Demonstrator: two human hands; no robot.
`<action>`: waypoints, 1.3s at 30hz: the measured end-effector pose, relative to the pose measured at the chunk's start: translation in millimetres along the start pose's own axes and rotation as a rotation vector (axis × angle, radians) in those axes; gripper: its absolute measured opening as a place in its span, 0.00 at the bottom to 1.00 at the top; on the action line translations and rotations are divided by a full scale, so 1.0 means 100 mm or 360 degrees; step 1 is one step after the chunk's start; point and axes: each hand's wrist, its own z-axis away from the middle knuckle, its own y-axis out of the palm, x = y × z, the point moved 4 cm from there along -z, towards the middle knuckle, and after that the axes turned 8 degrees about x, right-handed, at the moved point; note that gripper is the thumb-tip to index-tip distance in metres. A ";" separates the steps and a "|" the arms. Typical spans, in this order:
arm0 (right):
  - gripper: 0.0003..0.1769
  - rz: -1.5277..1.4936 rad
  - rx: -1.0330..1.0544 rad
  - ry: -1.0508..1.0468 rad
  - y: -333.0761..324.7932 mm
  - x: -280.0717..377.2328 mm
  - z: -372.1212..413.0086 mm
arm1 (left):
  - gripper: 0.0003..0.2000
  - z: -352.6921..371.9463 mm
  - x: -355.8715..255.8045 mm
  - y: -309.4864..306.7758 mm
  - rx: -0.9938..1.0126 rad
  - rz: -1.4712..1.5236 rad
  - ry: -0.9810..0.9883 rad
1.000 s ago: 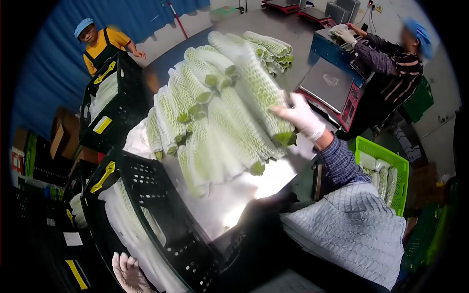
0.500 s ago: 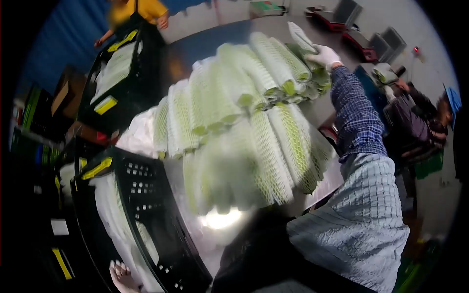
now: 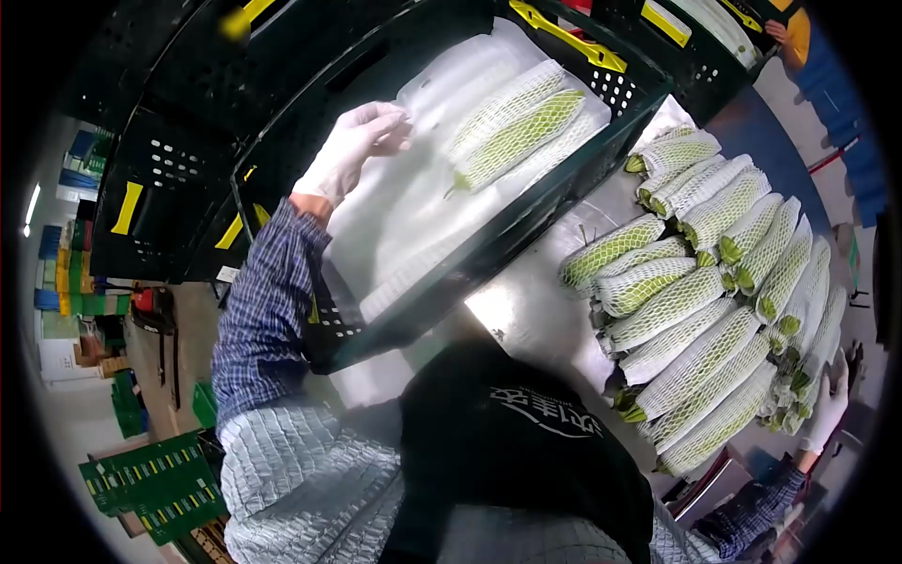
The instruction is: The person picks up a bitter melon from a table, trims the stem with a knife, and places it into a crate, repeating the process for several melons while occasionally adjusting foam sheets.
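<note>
My left hand, in a white glove, is over the dark crate, with bent fingers closed at the edge of its white liner. Several green vegetables in white foam nets lie in the crate's far part. On the metal table, right of the crate, more netted vegetables form a pile. At that pile's right end is my right hand, also gloved, its fingers apart and partly hidden; no item shows in its grasp.
Other dark crates stand at the upper left, and another holding pale items at the upper right. A person's hand shows beside it. Green crates and a red pallet jack are at the lower left.
The view has swung left toward the crate. My left hand has risen to the liner's edge. My right hand has left the top of the pile and is at its right end.
</note>
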 end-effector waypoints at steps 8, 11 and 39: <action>0.33 0.0017 0.0311 -0.0644 1.21 2.55 0.38 | 0.22 -1.02 0.25 0.63 0.0194 -0.1021 0.0091; 0.33 0.0155 0.0299 -0.0736 1.36 2.82 0.46 | 0.25 -1.26 0.45 0.79 0.0206 -0.1056 0.0149; 0.32 -0.1114 -0.0072 -0.1671 1.40 5.57 0.36 | 0.32 0.70 -0.79 0.31 0.0902 0.0857 0.0523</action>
